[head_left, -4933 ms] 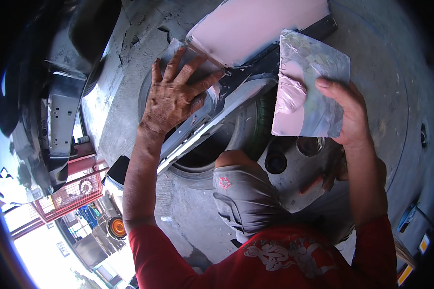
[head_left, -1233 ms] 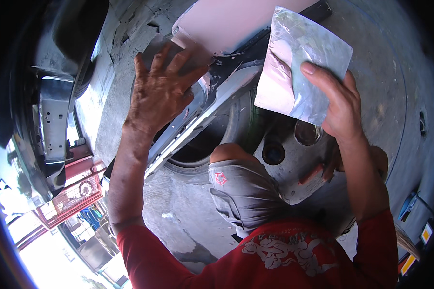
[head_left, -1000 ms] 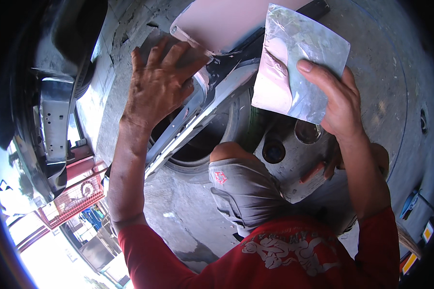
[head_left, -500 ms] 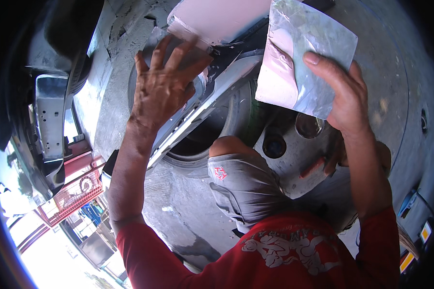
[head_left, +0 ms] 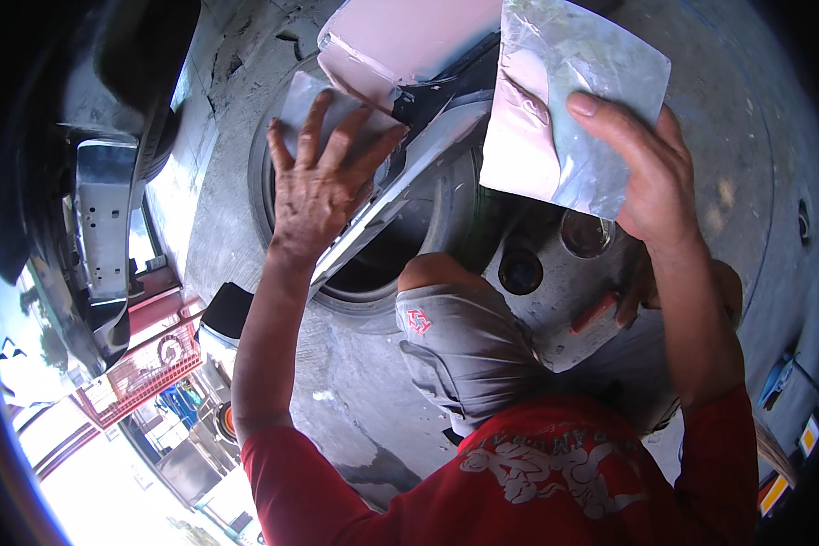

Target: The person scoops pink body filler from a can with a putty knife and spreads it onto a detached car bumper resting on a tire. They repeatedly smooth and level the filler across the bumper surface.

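My left hand (head_left: pixel 317 196) grips a thin grey putty spreader (head_left: pixel 300 98), its fingers fanned over the top face and the thumb out of sight. The spreader's far edge meets a strip of pink putty at the near end of a pink-coated panel (head_left: pixel 419 41). In my right hand (head_left: pixel 651 177) is a flat, pale mixing board (head_left: pixel 610 59), held up by its right side with the thumb across its face. A thick patch of pink putty (head_left: pixel 523 146) covers the board's left part, with a ridge along it.
Below the panel, a tyre (head_left: pixel 450 196) lies on the concrete floor. A dark round container (head_left: pixel 520 271), a shiny round tin (head_left: pixel 585 235) and a small red object (head_left: pixel 594 314) are near my legs. Dark vehicle bodywork (head_left: pixel 105 218) stands at the left.
My left hand and the spreader have shifted slightly right and toward me, uncovering more of the panel's near end. The board in my right hand has barely moved.
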Action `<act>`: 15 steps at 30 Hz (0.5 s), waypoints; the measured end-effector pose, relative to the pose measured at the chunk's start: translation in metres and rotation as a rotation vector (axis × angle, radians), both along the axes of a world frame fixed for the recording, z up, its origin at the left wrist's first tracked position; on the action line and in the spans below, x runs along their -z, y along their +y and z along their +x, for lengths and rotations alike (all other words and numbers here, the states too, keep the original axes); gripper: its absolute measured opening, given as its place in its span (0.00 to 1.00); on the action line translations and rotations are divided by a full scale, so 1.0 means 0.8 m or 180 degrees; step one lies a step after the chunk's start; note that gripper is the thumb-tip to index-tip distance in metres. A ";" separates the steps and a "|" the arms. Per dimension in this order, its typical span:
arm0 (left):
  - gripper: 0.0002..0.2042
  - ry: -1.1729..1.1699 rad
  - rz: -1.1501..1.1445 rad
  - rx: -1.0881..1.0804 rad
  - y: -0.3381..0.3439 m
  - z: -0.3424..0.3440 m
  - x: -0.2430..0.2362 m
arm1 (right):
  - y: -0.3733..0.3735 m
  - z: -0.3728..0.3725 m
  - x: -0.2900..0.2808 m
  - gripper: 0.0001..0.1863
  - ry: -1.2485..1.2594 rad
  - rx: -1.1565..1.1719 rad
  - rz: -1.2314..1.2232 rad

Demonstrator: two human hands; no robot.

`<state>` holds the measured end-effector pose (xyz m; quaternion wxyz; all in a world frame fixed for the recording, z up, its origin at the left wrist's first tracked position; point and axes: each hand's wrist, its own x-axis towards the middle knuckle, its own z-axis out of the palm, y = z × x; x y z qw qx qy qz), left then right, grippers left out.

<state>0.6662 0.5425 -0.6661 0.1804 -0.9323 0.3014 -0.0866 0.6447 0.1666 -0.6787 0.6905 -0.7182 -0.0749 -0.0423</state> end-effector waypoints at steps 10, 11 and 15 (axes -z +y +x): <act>0.38 0.0102 0.0393 -0.0158 0.013 -0.017 -0.027 | -0.016 0.001 -0.006 0.18 -0.0555 0.0011 -0.0428; 0.38 0.0036 0.0408 -0.0179 0.008 -0.015 -0.032 | -0.016 0.001 -0.005 0.17 -0.0277 -0.0076 -0.0113; 0.40 -0.0157 0.0488 -0.0268 -0.022 0.010 -0.038 | -0.015 0.004 -0.002 0.17 -0.1468 -0.0206 -0.1238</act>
